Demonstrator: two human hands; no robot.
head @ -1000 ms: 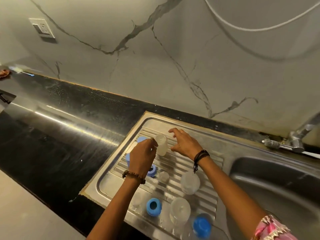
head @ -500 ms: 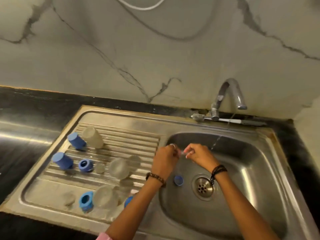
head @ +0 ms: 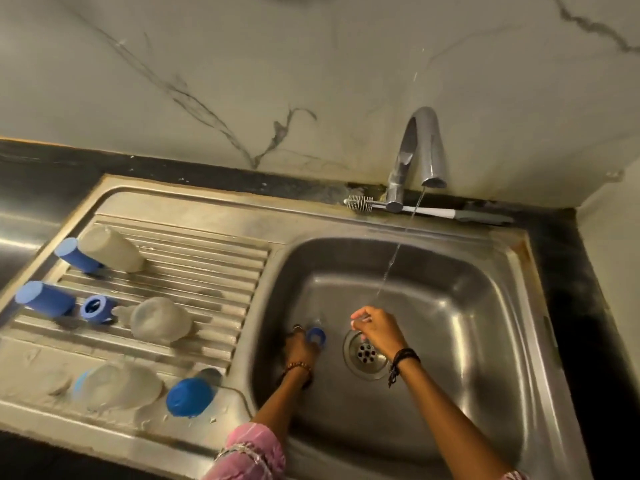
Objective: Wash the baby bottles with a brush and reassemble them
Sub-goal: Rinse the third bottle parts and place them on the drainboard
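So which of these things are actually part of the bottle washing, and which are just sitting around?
Part of the job:
- blue ring, at the left hand
- small clear piece, pinched by the right hand
- bottle brush
- clear bottles and blue caps on the drainboard
- running tap

Just there:
- black counter
- marble wall

The sink (head: 450,306) and its ribbed draining board (head: 194,268) are dull silver steel. The wall (head: 277,81) is off-white marble with dark grey veins. The counter (head: 31,168) is black. 2 caps (head: 74,254) are blue, the bottle bodies (head: 110,249) cloudy white. The sleeve (head: 249,452) is pink-striped.
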